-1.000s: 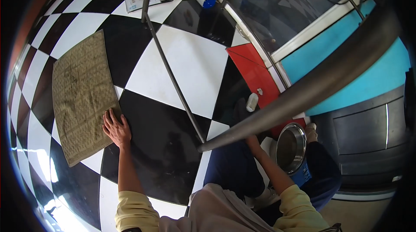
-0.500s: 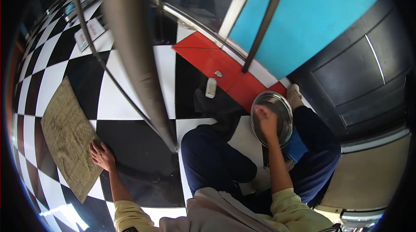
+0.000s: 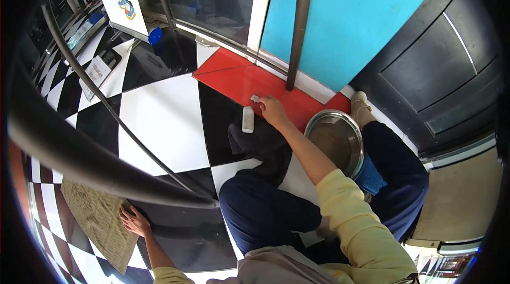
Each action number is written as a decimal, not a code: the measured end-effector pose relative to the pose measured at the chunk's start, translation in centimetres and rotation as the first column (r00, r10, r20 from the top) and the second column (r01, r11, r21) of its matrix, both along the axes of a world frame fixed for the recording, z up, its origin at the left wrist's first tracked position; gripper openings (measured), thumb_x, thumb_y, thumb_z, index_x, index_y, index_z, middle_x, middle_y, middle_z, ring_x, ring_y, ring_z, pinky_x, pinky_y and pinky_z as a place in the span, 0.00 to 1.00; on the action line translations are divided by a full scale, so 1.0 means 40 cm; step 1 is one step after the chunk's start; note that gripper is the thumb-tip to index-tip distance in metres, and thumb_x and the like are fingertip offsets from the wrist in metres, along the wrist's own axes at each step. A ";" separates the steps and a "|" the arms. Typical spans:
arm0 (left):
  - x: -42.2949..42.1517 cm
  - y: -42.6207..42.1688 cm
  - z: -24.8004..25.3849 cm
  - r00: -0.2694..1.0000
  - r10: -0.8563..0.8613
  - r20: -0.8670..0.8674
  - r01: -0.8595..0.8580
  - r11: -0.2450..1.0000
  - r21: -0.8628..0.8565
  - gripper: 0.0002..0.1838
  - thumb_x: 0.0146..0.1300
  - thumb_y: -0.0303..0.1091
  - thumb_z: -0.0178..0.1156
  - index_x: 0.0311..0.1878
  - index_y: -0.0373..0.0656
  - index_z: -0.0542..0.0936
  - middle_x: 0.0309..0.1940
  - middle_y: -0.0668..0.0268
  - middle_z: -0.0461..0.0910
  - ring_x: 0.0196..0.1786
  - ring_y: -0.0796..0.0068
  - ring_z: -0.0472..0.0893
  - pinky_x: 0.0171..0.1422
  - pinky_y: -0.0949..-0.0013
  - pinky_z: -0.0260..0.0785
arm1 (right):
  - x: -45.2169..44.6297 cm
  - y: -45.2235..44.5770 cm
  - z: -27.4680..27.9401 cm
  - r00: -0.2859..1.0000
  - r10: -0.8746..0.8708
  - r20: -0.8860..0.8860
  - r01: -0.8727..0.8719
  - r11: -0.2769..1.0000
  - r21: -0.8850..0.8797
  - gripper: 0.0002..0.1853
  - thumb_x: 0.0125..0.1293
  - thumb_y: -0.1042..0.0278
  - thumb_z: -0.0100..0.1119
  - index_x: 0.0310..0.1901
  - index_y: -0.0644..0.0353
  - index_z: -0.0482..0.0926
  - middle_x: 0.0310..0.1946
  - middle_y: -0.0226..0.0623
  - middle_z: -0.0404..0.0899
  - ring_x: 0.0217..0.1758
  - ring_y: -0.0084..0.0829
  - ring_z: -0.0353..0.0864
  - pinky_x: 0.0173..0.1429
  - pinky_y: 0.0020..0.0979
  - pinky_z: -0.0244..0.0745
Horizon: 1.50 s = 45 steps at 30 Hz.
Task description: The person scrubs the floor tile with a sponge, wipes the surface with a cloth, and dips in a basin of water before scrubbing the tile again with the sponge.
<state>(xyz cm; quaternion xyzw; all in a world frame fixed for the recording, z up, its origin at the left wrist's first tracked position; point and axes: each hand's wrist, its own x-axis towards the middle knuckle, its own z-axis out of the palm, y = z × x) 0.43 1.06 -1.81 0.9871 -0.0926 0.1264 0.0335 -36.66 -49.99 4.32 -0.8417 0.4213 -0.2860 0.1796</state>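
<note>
My left hand [image 3: 136, 221] rests with fingers spread on the edge of a worn, brownish-grey mat [image 3: 95, 220] at the lower left. On the red tile ledge, my right hand [image 3: 274, 111] has thumb and fingertips closed at a small whitish lump [image 3: 255, 98]; its kind I cannot make out. Just below that hand lies a pale oblong block [image 3: 248, 119], perhaps a brush or a bar, on the black tile. A dark cloth [image 3: 260, 148] lies beside my knee. The metal basin [image 3: 363, 140], holding murky water, stands between my right arm and foot.
A dark pole [image 3: 106, 172] and a thin curved bar [image 3: 117, 109] cross the view on the left. Farther back are a small sign [image 3: 95, 77] and a banner [image 3: 119, 2]. A black door [image 3: 425, 71] stands at the right; something blue [image 3: 372, 178] sits by the basin.
My right hand has left the basin and moved left to the whitish lump on the red tiles. My left hand stays on the mat. The view has shifted.
</note>
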 end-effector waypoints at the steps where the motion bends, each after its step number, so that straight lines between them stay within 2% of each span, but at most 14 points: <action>1: -0.008 -0.010 0.017 0.999 0.016 -0.052 -0.016 1.000 0.011 0.31 0.74 0.56 0.41 0.73 0.49 0.63 0.71 0.63 0.63 0.73 0.60 0.62 0.76 0.54 0.52 | 0.023 -0.025 -0.030 1.000 0.002 0.004 -0.001 0.998 -0.056 0.10 0.59 0.76 0.59 0.42 0.57 0.84 0.42 0.46 0.81 0.45 0.49 0.81 0.50 0.44 0.77; 3: -0.009 -0.007 0.015 0.995 0.068 -0.068 -0.059 0.991 0.117 0.32 0.73 0.59 0.41 0.73 0.51 0.62 0.71 0.66 0.63 0.73 0.62 0.62 0.76 0.54 0.52 | 0.065 -0.068 -0.088 1.000 0.007 0.012 -0.005 0.987 -0.163 0.12 0.59 0.77 0.59 0.43 0.56 0.84 0.44 0.46 0.80 0.46 0.51 0.80 0.53 0.44 0.77; 6: -0.050 -0.040 0.095 0.962 0.141 -0.236 -0.068 0.954 0.291 0.35 0.72 0.60 0.42 0.74 0.48 0.61 0.74 0.62 0.59 0.74 0.60 0.60 0.77 0.54 0.49 | 0.069 -0.104 -0.130 0.980 -0.030 -0.197 0.019 0.998 -0.058 0.14 0.61 0.77 0.58 0.49 0.56 0.83 0.45 0.44 0.81 0.46 0.46 0.81 0.54 0.41 0.78; 7: -0.050 -0.029 0.092 0.952 0.147 -0.269 -0.061 0.951 0.302 0.35 0.72 0.60 0.42 0.74 0.47 0.61 0.74 0.60 0.59 0.75 0.60 0.60 0.77 0.54 0.49 | 0.060 -0.102 -0.118 0.999 -0.036 0.038 0.025 0.967 0.254 0.14 0.63 0.77 0.58 0.50 0.58 0.82 0.45 0.43 0.81 0.47 0.43 0.82 0.54 0.40 0.78; 9: -0.058 -0.037 0.106 0.936 0.162 -0.313 -0.049 0.939 0.339 0.36 0.72 0.59 0.41 0.74 0.45 0.60 0.74 0.58 0.58 0.75 0.59 0.59 0.77 0.54 0.49 | 0.029 -0.091 -0.042 0.868 -0.256 0.426 -0.167 0.657 0.735 0.15 0.65 0.77 0.58 0.53 0.60 0.81 0.47 0.42 0.82 0.49 0.37 0.82 0.55 0.36 0.79; 12: -0.077 -0.066 0.146 0.943 0.156 -0.295 -0.039 0.930 0.367 0.35 0.72 0.59 0.41 0.74 0.46 0.61 0.73 0.58 0.60 0.74 0.59 0.60 0.77 0.53 0.50 | -0.088 0.014 0.110 0.632 -0.409 0.659 -0.524 0.401 0.751 0.14 0.67 0.76 0.57 0.54 0.67 0.79 0.47 0.40 0.82 0.46 0.29 0.83 0.51 0.29 0.81; 18: 0.010 0.005 -0.011 0.998 0.060 -0.015 -0.057 0.987 0.148 0.33 0.73 0.63 0.38 0.73 0.54 0.64 0.70 0.65 0.64 0.73 0.61 0.63 0.75 0.52 0.53 | -0.421 0.156 0.162 0.594 -0.547 0.590 -0.217 0.597 0.772 0.16 0.66 0.78 0.57 0.55 0.62 0.80 0.45 0.39 0.83 0.48 0.29 0.83 0.54 0.29 0.81; 21: 0.041 0.029 -0.046 1.000 0.017 0.019 -0.018 0.996 0.088 0.32 0.73 0.63 0.38 0.73 0.57 0.63 0.71 0.67 0.64 0.73 0.62 0.63 0.76 0.52 0.53 | -0.545 0.183 0.098 0.812 -0.584 -0.009 0.491 0.673 0.554 0.15 0.64 0.78 0.58 0.53 0.60 0.82 0.49 0.41 0.83 0.46 0.34 0.85 0.53 0.33 0.79; 24: 0.045 0.032 -0.050 1.000 0.011 0.022 -0.013 0.998 0.066 0.33 0.73 0.63 0.37 0.73 0.56 0.63 0.71 0.68 0.64 0.74 0.63 0.62 0.76 0.52 0.53 | -0.593 0.218 -0.021 0.877 -0.457 -0.148 0.467 0.884 0.037 0.14 0.61 0.78 0.60 0.48 0.59 0.84 0.47 0.44 0.84 0.45 0.43 0.85 0.53 0.37 0.79; 27: 0.051 0.032 -0.057 0.999 0.036 0.015 -0.037 0.996 0.078 0.33 0.73 0.64 0.37 0.73 0.57 0.63 0.71 0.70 0.63 0.74 0.63 0.61 0.76 0.52 0.52 | -0.594 0.219 -0.059 0.887 -0.403 -0.226 0.419 0.908 0.023 0.10 0.58 0.77 0.62 0.42 0.60 0.85 0.43 0.47 0.84 0.45 0.53 0.83 0.54 0.42 0.77; 36: 0.050 0.032 -0.055 0.999 0.035 -0.005 -0.034 0.997 0.062 0.33 0.72 0.65 0.37 0.73 0.57 0.63 0.71 0.71 0.63 0.74 0.63 0.61 0.76 0.52 0.51 | -0.597 0.144 0.105 0.817 -0.576 -0.004 0.526 0.744 0.413 0.08 0.65 0.66 0.63 0.36 0.62 0.85 0.24 0.31 0.81 0.25 0.19 0.78 0.33 0.24 0.74; 39: 0.041 0.027 -0.048 0.999 0.036 -0.014 -0.036 0.998 0.058 0.33 0.72 0.65 0.37 0.73 0.57 0.63 0.72 0.70 0.63 0.74 0.63 0.61 0.76 0.52 0.51 | -0.603 0.137 0.114 0.776 -0.598 0.203 0.315 0.645 0.696 0.09 0.65 0.68 0.63 0.40 0.64 0.84 0.26 0.28 0.81 0.27 0.19 0.78 0.35 0.23 0.74; 42: 0.042 0.028 -0.046 0.999 0.028 -0.016 -0.027 0.998 0.059 0.34 0.72 0.65 0.37 0.73 0.57 0.63 0.72 0.70 0.63 0.75 0.62 0.61 0.77 0.52 0.51 | -0.622 0.130 0.053 0.781 -0.545 0.304 0.206 0.686 0.698 0.09 0.61 0.72 0.63 0.41 0.67 0.84 0.28 0.30 0.84 0.29 0.25 0.80 0.38 0.28 0.75; 45: 0.044 0.029 -0.047 0.999 0.032 -0.013 -0.032 0.998 0.061 0.34 0.72 0.65 0.37 0.73 0.57 0.63 0.72 0.69 0.63 0.75 0.62 0.61 0.77 0.52 0.51 | -0.626 0.142 -0.005 0.833 -0.508 0.221 0.299 0.748 0.592 0.12 0.60 0.77 0.60 0.45 0.64 0.85 0.33 0.37 0.85 0.35 0.29 0.83 0.44 0.29 0.76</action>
